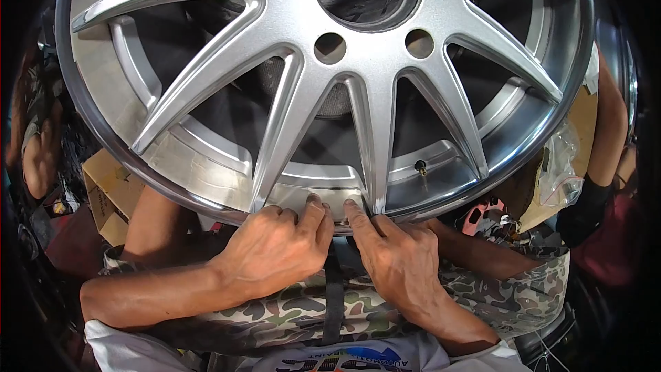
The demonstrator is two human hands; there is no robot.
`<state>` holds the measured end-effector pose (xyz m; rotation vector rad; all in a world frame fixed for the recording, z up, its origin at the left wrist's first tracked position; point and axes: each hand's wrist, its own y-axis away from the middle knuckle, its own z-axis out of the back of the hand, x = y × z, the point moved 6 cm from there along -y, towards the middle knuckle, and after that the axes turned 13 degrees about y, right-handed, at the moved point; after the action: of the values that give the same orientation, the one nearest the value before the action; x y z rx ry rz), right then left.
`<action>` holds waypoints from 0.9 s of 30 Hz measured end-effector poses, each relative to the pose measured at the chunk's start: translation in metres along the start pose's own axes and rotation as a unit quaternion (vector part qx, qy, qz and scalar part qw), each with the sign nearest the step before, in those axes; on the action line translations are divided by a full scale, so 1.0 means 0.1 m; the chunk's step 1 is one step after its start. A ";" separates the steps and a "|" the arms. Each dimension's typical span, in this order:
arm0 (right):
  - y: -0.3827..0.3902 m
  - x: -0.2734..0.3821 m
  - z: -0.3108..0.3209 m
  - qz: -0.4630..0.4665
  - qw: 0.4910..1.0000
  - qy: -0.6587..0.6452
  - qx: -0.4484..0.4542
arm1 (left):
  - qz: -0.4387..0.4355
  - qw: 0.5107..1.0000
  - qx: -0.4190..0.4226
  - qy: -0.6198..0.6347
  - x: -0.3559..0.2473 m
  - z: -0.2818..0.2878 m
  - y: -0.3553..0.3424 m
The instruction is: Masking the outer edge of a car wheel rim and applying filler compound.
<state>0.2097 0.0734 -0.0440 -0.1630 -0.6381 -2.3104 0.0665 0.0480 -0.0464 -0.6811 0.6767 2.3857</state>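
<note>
A silver multi-spoke wheel rim (375,79) fills the upper half of the view. Beige masking tape (203,169) lines the inside of its lip, from the left round to the bottom middle. My left hand (275,244) is closed at the near lip, fingers bent and pressed together on the tape. Close beside it, my right hand (403,255) pinches at the tape's right end with the index finger laid on it; its other fingers curl at the rim edge, partly hidden. Right of my hands the lip is bare, shiny metal, with a valve stem (421,167) standing in it.
My legs in camouflage shorts (275,317) are beneath the wheel. A cardboard box (110,189) lies left; more cardboard (578,145) and a clear plastic bag (561,165) lie right. Another person's arm (609,124) shows at the right edge. A pink-and-black object (475,217) sits below the rim.
</note>
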 end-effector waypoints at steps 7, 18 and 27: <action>0.00 0.00 -0.01 -0.011 1.000 -0.001 0.005 | 0.005 1.000 -0.002 0.001 -0.02 0.03 -0.05; 0.02 0.00 0.01 -0.033 0.998 -0.042 -0.019 | 0.019 0.999 0.023 -0.019 -0.07 0.01 0.01; 0.05 -0.01 0.00 -0.004 1.000 -0.018 0.003 | 0.006 0.999 0.025 -0.022 -0.13 -0.02 0.00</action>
<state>0.2143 0.0709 -0.0423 -0.2007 -0.6645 -2.3180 0.0764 0.0419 -0.0407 -0.6026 0.7214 2.3794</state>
